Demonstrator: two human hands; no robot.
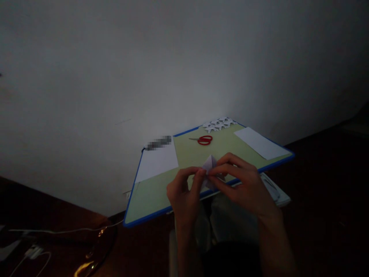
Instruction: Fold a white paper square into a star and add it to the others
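Observation:
My left hand [184, 192] and my right hand [243, 184] meet over the near edge of a green board with a blue rim [150, 196]. Both pinch a small folded white paper piece [209, 163], whose pointed tip sticks up between the fingertips. Red-handled scissors [204, 140] lie farther back on the board. A cluster of several folded white paper pieces [218, 124] sits at the board's far edge.
A white sheet [158, 161] lies on the board's left part, another white sheet [261, 143] on its right. A pale wall stands behind. White cables [37, 252] and a shiny curved object [92, 254] lie on the dark floor at lower left.

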